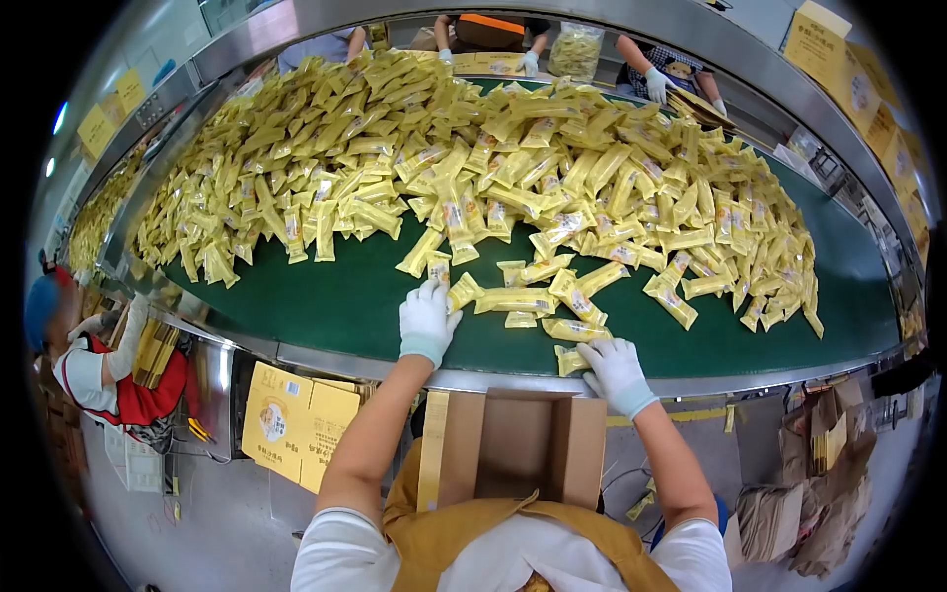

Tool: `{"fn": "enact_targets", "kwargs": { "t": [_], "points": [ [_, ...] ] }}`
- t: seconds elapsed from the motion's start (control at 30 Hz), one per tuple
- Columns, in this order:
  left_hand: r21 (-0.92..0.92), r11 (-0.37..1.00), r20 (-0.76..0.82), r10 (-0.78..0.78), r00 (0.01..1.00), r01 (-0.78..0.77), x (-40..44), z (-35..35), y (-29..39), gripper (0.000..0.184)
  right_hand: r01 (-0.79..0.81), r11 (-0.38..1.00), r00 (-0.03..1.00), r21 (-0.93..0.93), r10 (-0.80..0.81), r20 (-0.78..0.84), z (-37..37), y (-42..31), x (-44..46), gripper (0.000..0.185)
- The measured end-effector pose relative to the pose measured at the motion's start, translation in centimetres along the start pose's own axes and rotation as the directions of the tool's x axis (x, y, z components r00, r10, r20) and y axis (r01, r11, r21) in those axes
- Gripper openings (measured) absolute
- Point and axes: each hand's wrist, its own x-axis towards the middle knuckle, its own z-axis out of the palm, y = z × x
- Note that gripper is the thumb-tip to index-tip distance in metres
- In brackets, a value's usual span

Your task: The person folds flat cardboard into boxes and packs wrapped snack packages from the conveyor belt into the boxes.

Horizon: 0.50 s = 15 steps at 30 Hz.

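Observation:
My left hand (428, 318), in a white glove, lies on the near part of the green belt (375, 311), its fingers on a yellow packet (438, 266); whether they grip it is unclear. My right hand (616, 373), gloved too, is at the belt's near edge, its fingertips against a small yellow packet (569, 360). Several loose packets lie between my hands, among them one flat packet (515, 300). Behind them rises a big pile of yellow packets (473, 148). An open cardboard box (457, 449) stands against my body below the belt edge.
A metal rail (473, 381) borders the belt. Flattened yellow cartons (296, 419) stand at the lower left, beside a co-worker in a red apron (148, 395). Other gloved co-workers stand across the belt. Brown bags (809, 493) lie at the lower right; cartons (838, 69) are stacked upper right.

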Motion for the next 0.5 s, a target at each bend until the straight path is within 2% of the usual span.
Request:
{"fn": "enact_targets", "kwargs": {
  "t": [0.03,0.17,0.23,0.27,0.33,0.37,0.4,0.43,0.47,0.5],
  "points": [
    [-0.049,0.999,-0.041,-0.025,0.999,0.023,0.1,0.0,0.0,0.051,-0.013,1.0,0.999,-0.025,0.014,0.042,-0.1,0.2,0.3,0.042],
    [-0.192,0.969,-0.056,-0.17,0.984,0.157,-2.0,-4.0,0.0,0.048,-0.067,0.998,0.97,0.005,0.064,0.236,-2.4,-0.1,1.0,0.041],
    [-0.142,0.947,0.101,-0.276,0.956,0.288,-2.6,-5.4,-0.1,0.046,-0.082,0.993,0.961,0.083,0.056,0.27,-2.2,0.0,1.0,0.038],
    [-0.11,0.929,0.175,-0.331,0.927,0.352,-2.8,-5.6,-0.1,0.046,-0.132,0.971,0.953,0.198,0.069,0.295,-2.4,0.1,1.1,0.037],
    [-0.068,0.924,0.181,-0.359,0.916,0.376,-3.4,-4.2,-0.2,0.049,-0.228,0.883,0.935,0.409,0.081,0.346,-3.9,0.1,2.0,0.037],
    [-0.044,0.922,0.182,-0.372,0.91,0.385,-3.7,-3.4,0.0,0.05,-0.163,0.871,0.971,0.464,0.058,0.233,-5.3,-0.2,2.6,0.039],
    [-0.02,0.919,0.184,-0.383,0.905,0.393,-3.9,-2.8,0.2,0.051,-0.215,0.811,0.973,0.544,0.127,0.195,-6.2,-0.4,3.2,0.04],
    [-0.034,0.928,0.126,-0.365,0.922,0.372,-3.9,-2.3,0.3,0.056,-0.214,0.83,0.976,0.515,0.154,0.157,-6.2,-0.1,3.8,0.039],
    [-0.034,0.923,0.152,-0.375,0.915,0.384,-3.7,-2.1,0.1,0.055,-0.213,0.848,0.977,0.485,0.179,0.116,-5.9,0.3,4.3,0.038],
    [-0.033,0.918,0.177,-0.383,0.907,0.394,-3.2,-2.4,0.2,0.054,-0.221,0.899,0.973,0.378,0.179,0.142,-5.4,0.3,4.9,0.042]
  ]
}}
